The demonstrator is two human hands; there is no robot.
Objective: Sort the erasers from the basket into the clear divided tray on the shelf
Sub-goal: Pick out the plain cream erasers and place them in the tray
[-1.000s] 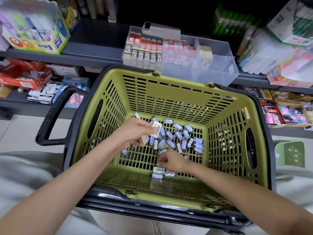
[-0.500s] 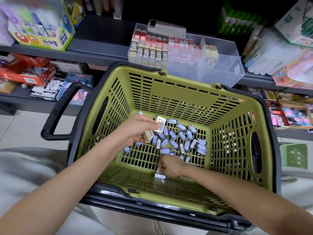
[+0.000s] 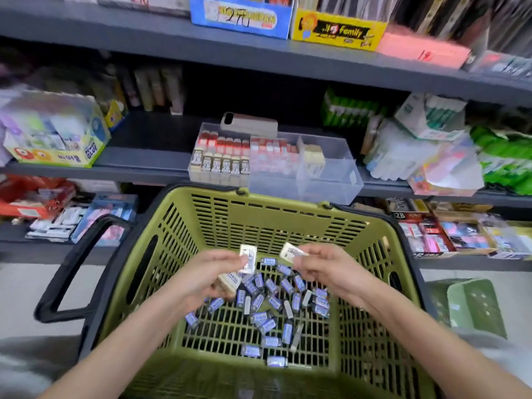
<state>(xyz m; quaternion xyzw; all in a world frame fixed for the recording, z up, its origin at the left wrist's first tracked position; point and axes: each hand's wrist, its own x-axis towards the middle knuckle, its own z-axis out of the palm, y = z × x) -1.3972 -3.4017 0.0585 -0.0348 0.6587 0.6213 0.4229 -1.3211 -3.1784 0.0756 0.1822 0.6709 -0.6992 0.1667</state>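
Observation:
A green basket (image 3: pixel 288 214) with black handles sits in front of me, and several small blue-wrapped erasers (image 3: pixel 270 300) lie on its floor. My left hand (image 3: pixel 207 277) grips cream erasers (image 3: pixel 248 259) above the pile. My right hand (image 3: pixel 325 266) pinches one cream eraser (image 3: pixel 290 251) at the same height. The clear divided tray (image 3: pixel 331 180) stands on the shelf just behind the basket. Its left sections hold rows of erasers, its right section holds a few cream ones.
A phone (image 3: pixel 249 123) lies on the tray's back edge. A glue box (image 3: pixel 54 139) stands on the shelf at left, packets (image 3: pixel 426 156) crowd the right. Lower shelves hold stationery. A small green bin (image 3: pixel 475 306) sits right of the basket.
My right hand has lifted off the basket floor with a cream eraser and now hangs level with my left hand. The view has tilted up toward the shelves.

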